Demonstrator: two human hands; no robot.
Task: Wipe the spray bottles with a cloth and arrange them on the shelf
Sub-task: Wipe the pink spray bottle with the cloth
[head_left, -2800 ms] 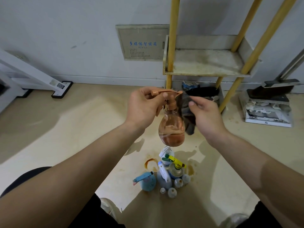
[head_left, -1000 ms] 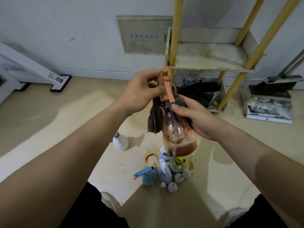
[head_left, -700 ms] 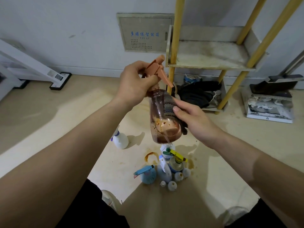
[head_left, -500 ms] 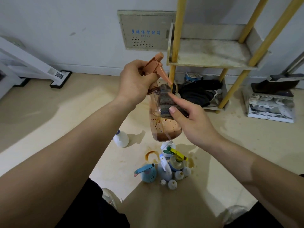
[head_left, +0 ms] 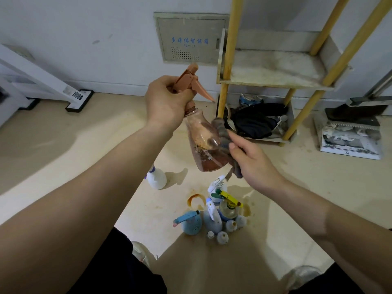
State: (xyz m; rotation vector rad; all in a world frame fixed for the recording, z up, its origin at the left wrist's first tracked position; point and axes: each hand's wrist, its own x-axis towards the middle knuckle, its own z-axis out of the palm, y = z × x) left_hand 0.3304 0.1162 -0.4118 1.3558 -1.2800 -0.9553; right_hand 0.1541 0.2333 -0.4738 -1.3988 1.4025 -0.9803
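Observation:
My left hand grips the orange trigger head and neck of a clear brownish spray bottle, held tilted in the air above the floor. My right hand holds a dark grey cloth against the bottle's right side. Behind the bottle stands the shelf, a dirty white board between yellow poles. On the floor below me sits a cluster of several spray bottles, among them a blue round one and one with a yellow-green trigger. A white bottle stands apart to the left.
The shelf's lowest level holds dark cloth and clutter. A dustpan and a tray of rags lie at the right wall. A white stand's foot rests at the left. An orange ring stain marks the floor.
The bottle has been turned from hanging upright to tilted with its trigger head up. My right hand has slid the cloth down along the bottle's side.

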